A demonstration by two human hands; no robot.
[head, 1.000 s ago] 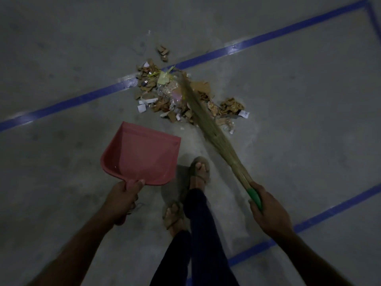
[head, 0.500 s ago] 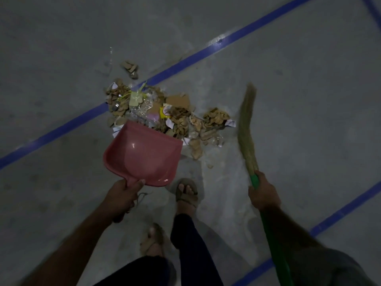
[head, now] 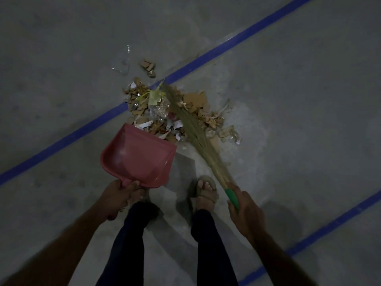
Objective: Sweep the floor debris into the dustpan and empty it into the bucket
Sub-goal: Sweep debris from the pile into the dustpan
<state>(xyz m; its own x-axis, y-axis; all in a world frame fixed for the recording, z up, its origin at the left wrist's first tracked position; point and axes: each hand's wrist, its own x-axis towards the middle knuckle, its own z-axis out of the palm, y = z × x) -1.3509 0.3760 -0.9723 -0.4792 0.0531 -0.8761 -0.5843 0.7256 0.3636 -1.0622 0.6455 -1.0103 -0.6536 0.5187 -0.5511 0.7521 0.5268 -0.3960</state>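
Note:
A red dustpan [head: 140,155] rests on the grey floor, its open lip against the near edge of a debris pile [head: 181,112] of cardboard scraps, paper bits and clear plastic. My left hand [head: 119,196] grips the dustpan's short handle. My right hand [head: 244,209] holds the green handle of a straw broom [head: 193,131], whose bristles lie diagonally across the pile, tip at the far side. The pan looks empty inside. No bucket is in view.
A few stray cardboard scraps [head: 148,67] and a clear plastic piece [head: 122,67] lie beyond the pile. Blue tape lines [head: 226,48] cross the concrete floor. My sandalled right foot [head: 206,191] stands just behind the dustpan and broom.
The broom swung from the right side of the pile back onto it, bristles now laid across the debris. The dustpan stays at the pile's near edge. My feet have come together.

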